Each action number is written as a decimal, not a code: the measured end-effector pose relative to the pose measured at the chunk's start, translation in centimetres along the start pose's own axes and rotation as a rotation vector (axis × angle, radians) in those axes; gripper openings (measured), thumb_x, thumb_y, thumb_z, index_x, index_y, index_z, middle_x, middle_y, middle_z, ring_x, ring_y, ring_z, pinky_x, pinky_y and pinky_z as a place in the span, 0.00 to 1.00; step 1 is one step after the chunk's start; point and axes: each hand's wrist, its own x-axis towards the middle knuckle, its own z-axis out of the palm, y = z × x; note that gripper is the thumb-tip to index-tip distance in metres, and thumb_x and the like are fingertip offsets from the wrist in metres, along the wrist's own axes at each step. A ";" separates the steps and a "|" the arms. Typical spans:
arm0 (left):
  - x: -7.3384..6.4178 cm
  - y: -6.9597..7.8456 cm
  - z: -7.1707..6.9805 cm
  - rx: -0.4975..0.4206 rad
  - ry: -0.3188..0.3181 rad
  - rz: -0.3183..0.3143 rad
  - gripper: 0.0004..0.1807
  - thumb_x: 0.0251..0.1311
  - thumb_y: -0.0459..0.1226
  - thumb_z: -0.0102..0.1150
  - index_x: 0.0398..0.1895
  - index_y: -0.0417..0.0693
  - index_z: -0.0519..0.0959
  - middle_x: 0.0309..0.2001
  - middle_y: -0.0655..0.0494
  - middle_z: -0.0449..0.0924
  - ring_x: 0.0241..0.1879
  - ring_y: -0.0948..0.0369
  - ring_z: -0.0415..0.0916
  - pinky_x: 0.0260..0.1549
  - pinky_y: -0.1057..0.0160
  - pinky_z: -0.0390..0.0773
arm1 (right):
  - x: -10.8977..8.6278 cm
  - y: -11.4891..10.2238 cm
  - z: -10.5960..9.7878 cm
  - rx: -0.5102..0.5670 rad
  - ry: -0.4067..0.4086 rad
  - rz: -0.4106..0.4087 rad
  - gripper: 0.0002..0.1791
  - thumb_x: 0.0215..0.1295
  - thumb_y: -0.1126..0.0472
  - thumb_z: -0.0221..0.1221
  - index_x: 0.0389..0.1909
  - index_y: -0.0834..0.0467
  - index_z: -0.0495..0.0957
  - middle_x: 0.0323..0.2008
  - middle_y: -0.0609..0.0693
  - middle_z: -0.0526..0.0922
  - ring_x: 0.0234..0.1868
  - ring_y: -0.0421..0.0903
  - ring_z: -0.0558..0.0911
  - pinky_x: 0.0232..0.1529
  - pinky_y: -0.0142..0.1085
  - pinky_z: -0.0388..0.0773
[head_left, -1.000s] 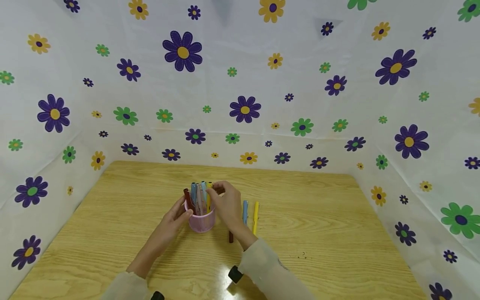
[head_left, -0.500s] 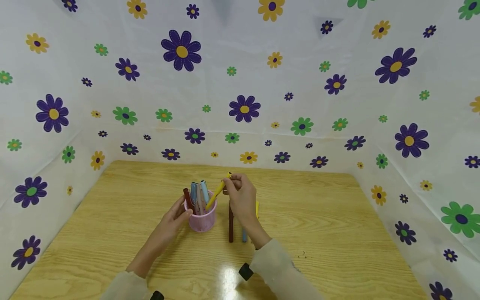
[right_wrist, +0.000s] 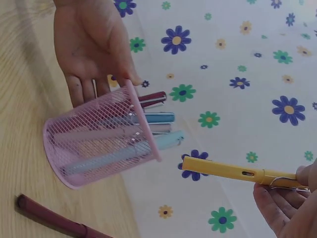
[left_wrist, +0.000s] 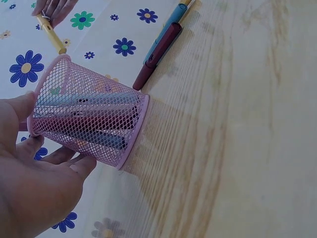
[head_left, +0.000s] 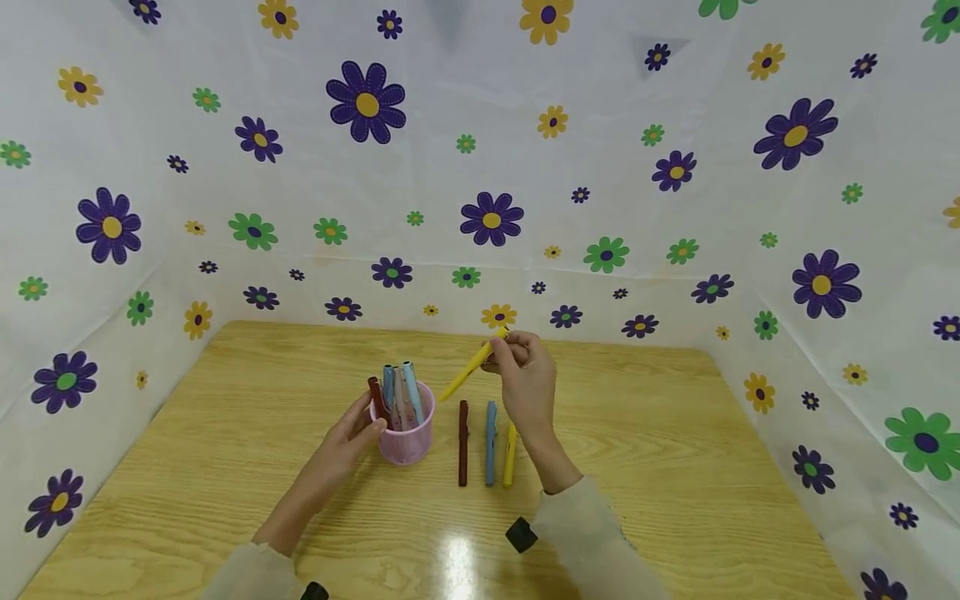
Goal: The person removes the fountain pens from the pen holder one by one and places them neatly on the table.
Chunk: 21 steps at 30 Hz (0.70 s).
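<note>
My left hand [head_left: 341, 454] holds the pink mesh pen cup [head_left: 405, 446] from its left side, thumb at the rim and fingers along the wall. Upright in the cup are several pens: a dark red pen [right_wrist: 154, 99], a blue pen [right_wrist: 161, 117], a pale greyish pen [right_wrist: 159, 128] and a light blue pen [right_wrist: 172, 140]. Up and to the right of the cup, my right hand [head_left: 531, 392] pinches a yellow pen [head_left: 472, 364] near its clip end. That pen slants in the air, its lower tip just outside the rim.
On the wooden table [head_left: 660, 467], right of the cup, a dark red pen [head_left: 462, 446], a blue pen [head_left: 491, 446] and a second yellow pen [head_left: 510, 458] lie side by side. Flower-patterned white cloth [head_left: 420, 183] surrounds the table at the back and sides.
My right hand has drawn the yellow pen out of the cup and carried it right. My left hand has stayed on the cup. The pens on the table show more fully.
</note>
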 end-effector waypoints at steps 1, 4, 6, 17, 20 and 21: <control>0.0 0.0 0.0 0.002 -0.001 -0.001 0.41 0.80 0.50 0.49 0.85 0.51 0.42 0.82 0.37 0.45 0.80 0.41 0.44 0.74 0.40 0.53 | 0.1 -0.2 -0.3 -0.001 0.004 0.005 0.12 0.75 0.70 0.58 0.50 0.76 0.73 0.42 0.72 0.85 0.39 0.60 0.89 0.41 0.41 0.88; 0.0 0.1 0.0 0.008 0.001 0.000 0.41 0.80 0.50 0.49 0.85 0.52 0.42 0.82 0.37 0.45 0.80 0.41 0.44 0.74 0.40 0.53 | 0.5 -0.4 -1.4 -0.008 0.013 0.016 0.13 0.75 0.70 0.58 0.51 0.76 0.73 0.42 0.73 0.85 0.37 0.52 0.90 0.41 0.40 0.88; -0.1 0.1 0.0 0.006 0.000 -0.001 0.41 0.80 0.50 0.49 0.85 0.51 0.42 0.81 0.37 0.45 0.80 0.41 0.44 0.74 0.40 0.53 | 0.6 -0.5 -2.1 -0.011 0.023 0.027 0.13 0.75 0.70 0.59 0.52 0.76 0.73 0.43 0.75 0.84 0.36 0.47 0.89 0.41 0.39 0.88; 0.0 0.1 0.0 0.010 0.001 -0.009 0.41 0.80 0.50 0.49 0.85 0.52 0.42 0.82 0.37 0.45 0.80 0.41 0.44 0.74 0.41 0.53 | 1.3 -1.4 -6.5 -0.096 0.065 0.098 0.14 0.76 0.65 0.60 0.53 0.72 0.74 0.46 0.72 0.85 0.35 0.41 0.89 0.42 0.38 0.87; 0.0 0.1 0.0 0.011 0.003 -0.012 0.41 0.80 0.50 0.49 0.85 0.52 0.42 0.82 0.38 0.45 0.80 0.42 0.44 0.74 0.41 0.53 | 1.3 -1.5 -7.7 -0.113 0.076 0.118 0.16 0.76 0.63 0.60 0.55 0.71 0.74 0.46 0.73 0.84 0.35 0.41 0.89 0.42 0.38 0.87; 0.0 0.1 0.0 0.010 0.003 -0.011 0.41 0.80 0.50 0.49 0.85 0.51 0.42 0.82 0.38 0.45 0.80 0.42 0.44 0.74 0.41 0.53 | 1.3 -1.5 -8.1 -0.121 0.079 0.126 0.16 0.76 0.63 0.60 0.55 0.71 0.74 0.46 0.72 0.85 0.34 0.41 0.89 0.42 0.38 0.87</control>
